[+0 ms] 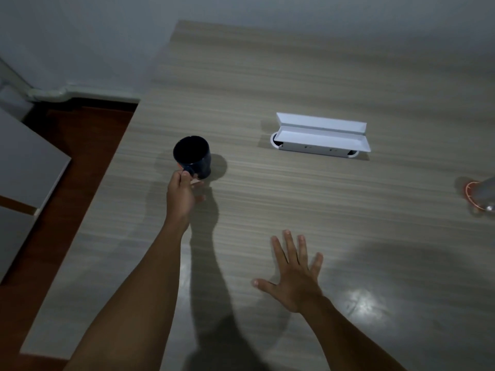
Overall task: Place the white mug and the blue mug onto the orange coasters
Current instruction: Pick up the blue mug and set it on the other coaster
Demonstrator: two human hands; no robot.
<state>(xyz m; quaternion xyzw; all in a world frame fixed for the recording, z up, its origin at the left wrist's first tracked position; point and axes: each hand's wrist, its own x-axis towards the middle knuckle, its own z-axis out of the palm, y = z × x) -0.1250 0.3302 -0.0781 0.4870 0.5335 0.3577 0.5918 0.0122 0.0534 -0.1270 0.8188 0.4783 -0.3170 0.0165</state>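
Observation:
A dark blue mug [192,156] stands upright at the left part of the wooden table [267,76], and my left hand [182,194] grips its handle from the near side. My right hand [293,274] hovers flat over the near middle of the table, fingers spread, holding nothing. At the right edge of the view a white mug [486,194] shows only in part, standing on an orange coaster [471,195]. A small pale orange patch by my left fingers below the blue mug may be another coaster; I cannot tell.
An open white cable box [321,135] is set into the table behind the hands. The table's left edge drops to a reddish wooden floor [67,162], where grey furniture [24,162] stands. A pale wall runs behind.

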